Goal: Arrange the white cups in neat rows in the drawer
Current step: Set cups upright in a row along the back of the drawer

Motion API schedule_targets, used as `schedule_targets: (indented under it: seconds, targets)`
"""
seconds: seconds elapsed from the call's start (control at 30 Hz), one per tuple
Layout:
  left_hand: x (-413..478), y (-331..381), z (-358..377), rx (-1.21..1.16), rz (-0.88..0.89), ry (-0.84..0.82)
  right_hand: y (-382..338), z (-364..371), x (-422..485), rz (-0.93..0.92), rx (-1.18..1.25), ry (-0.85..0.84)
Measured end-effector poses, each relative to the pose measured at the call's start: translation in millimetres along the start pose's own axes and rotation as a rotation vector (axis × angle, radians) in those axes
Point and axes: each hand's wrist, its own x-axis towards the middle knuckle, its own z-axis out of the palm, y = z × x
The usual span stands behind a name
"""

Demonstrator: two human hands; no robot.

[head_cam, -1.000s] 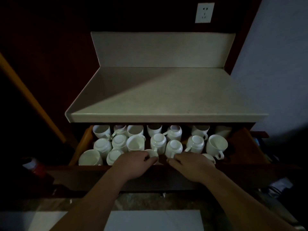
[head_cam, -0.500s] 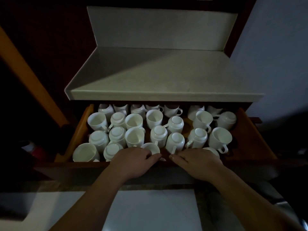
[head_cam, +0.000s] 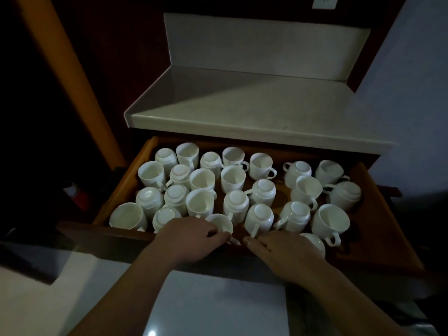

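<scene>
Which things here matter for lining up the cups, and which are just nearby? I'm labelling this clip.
Part of the job: white cups, wooden drawer, left hand, right hand.

Just nearby: countertop, wall outlet, red object in the dark at left.

The white cups fill an open wooden drawer in loose, uneven rows; some stand upright with their mouths showing, others sit upside down with their round bases up; handles point in mixed directions; the left half is tightly packed, cups touching one another, while the right half is looser, with bare wood between them; one upright cup sits at the front edge, near the middle; another lies at the front edge further right, partly hidden.
</scene>
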Motion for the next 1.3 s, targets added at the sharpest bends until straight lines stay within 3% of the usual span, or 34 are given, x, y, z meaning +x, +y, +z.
schedule_targets:
  seconds: [0.2, 0.33, 0.43, 0.53, 0.77, 1.0, 1.3]
  targets:
    - [-7.4, 0.7, -4.2, -0.023, -0.060, -0.029, -8.6, 9.8, -0.8, 0.149, 0.290, 0.044]
    - [-3.3, -3.7, -13.9, -0.263, -0.022, -0.040, -1.1, -9.7, 1.6, 0.126, 0.463, -0.065]
    - [8.5, -20.6, -31.0, -0.314, -0.014, 0.008, 5.2, -33.3, 11.4, 0.085, 0.463, -0.116]
    - [29.0, -50.4, -55.2, -0.295, -0.030, 0.109, 9.0, -52.8, 38.3, 0.086, 0.494, -0.036]
    - [99.9, -144.1, -95.5, -0.231, -0.117, 0.237, -9.8, -95.9, 138.6, 0.159, 0.465, 0.134]
    - [173.8, -198.0, -93.8, 0.053, -0.022, 0.249, -23.1, -95.6, 255.6, 0.244, 0.314, 0.254]
    - [219.9, -214.2, -69.0, 0.057, -0.123, 0.161, -31.4, -87.1, 321.1, 0.348, 0.077, 0.155]
